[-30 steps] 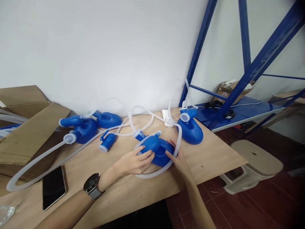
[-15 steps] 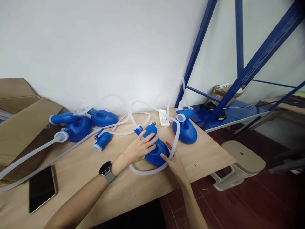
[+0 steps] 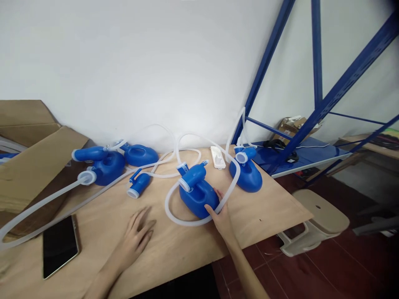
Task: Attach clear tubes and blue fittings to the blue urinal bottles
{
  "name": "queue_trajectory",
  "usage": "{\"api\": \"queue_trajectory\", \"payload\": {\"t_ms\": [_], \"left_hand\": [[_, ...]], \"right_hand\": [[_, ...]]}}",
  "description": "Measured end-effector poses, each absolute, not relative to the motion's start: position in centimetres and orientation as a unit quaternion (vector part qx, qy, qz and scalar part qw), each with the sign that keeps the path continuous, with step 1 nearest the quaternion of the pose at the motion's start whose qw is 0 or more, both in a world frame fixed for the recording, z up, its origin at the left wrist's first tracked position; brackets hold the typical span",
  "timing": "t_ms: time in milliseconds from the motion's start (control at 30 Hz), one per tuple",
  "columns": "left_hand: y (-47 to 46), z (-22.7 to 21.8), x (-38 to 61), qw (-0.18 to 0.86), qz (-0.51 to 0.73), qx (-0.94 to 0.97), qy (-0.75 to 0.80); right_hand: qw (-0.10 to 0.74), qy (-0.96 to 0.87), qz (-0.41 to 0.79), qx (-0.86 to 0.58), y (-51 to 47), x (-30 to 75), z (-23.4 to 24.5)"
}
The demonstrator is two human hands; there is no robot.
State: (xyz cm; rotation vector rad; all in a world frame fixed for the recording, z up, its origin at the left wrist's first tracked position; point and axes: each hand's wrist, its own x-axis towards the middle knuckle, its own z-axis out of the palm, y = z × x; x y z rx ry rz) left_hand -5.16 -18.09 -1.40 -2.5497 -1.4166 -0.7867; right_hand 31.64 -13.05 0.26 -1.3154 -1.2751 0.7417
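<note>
A blue plastic bottle [image 3: 197, 194] with a capped spout lies in the middle of the wooden table [image 3: 174, 245], and a clear hose [image 3: 179, 219] loops around it. My right hand [image 3: 222, 216] rests against the bottle's near right side, its fingers touching the bottle and the hose. My left hand [image 3: 134, 237] lies flat on the bare table to the left, fingers spread, holding nothing. Another blue bottle [image 3: 247, 172] sits to the right near the table's far corner.
Two more blue bottles [image 3: 104, 165] and a small blue fitting [image 3: 137, 185] lie at the back left among clear hoses. A black phone [image 3: 59, 246] lies at the near left beside a cardboard box [image 3: 31, 166]. A white power strip [image 3: 217, 157], a blue rack [image 3: 308, 112] and a beige stool [image 3: 318, 216] are on the right.
My left hand let go of the middle blue bottle and drew back to the table on the left. The bottle now rests with its spout raised; my right hand stayed at it.
</note>
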Motion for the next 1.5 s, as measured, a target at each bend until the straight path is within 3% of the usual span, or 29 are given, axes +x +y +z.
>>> {"api": "queue_trajectory", "payload": {"t_ms": [267, 500, 833, 1167, 1333, 1500], "left_hand": [[-19.3, -2.4, -6.8, 0.009, -0.233, -0.803, -0.548], [-19.3, -2.5, -6.3, -0.003, -0.248, -0.793, -0.557], [-19.1, -2.5, -6.7, -0.008, -0.246, -0.787, -0.566], [-18.8, -2.7, -7.0, 0.002, -0.249, -0.794, -0.555], [-18.8, -3.1, -6.9, 0.014, -0.251, -0.79, -0.56], [-18.8, -3.7, -6.7, 0.03, -0.249, -0.788, -0.562]], "right_hand": [[0.578, -0.534, 0.253, -0.563, -4.2, 25.0, 0.2], [0.553, -0.548, 0.221, -0.587, 2.6, 22.1, 0.5], [0.418, -0.623, 0.382, -0.54, 7.8, 20.1, 2.7], [0.29, -0.646, 0.504, -0.494, 1.4, 36.1, 5.1], [0.305, -0.618, 0.515, -0.51, -3.8, 40.8, 3.7], [0.378, -0.637, 0.467, -0.484, -7.4, 36.3, 0.7]]}}
